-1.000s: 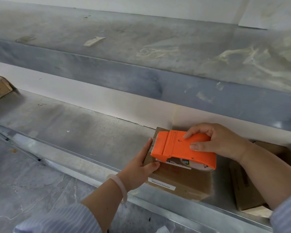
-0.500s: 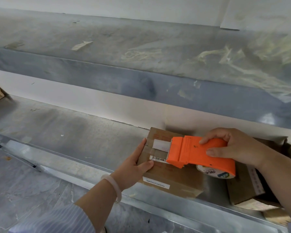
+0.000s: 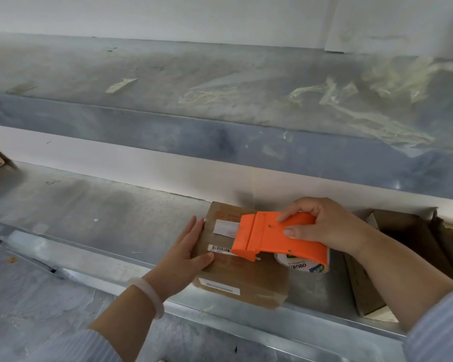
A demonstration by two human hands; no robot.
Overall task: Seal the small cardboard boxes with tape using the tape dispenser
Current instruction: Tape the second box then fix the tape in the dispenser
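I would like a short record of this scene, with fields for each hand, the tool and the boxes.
left hand: straight fingers rest on the left end of the small cardboard box
right hand: grips the orange tape dispenser, on the box top
tape roll: white, in the dispenser
second box: open, at the right

A grey metal worktop (image 3: 89,220) runs across the view, with a raised shiny rim (image 3: 94,259) along its near edge. Behind it stands a white wall strip (image 3: 115,158). Above that, an upper shelf (image 3: 168,66) carries a flat yellowed scrap (image 3: 120,85), a stringy tangle (image 3: 207,96) and a larger crumpled heap (image 3: 377,82) to the right. A pale bracelet (image 3: 152,293) circles one wrist, just beyond a blue striped sleeve (image 3: 71,346).
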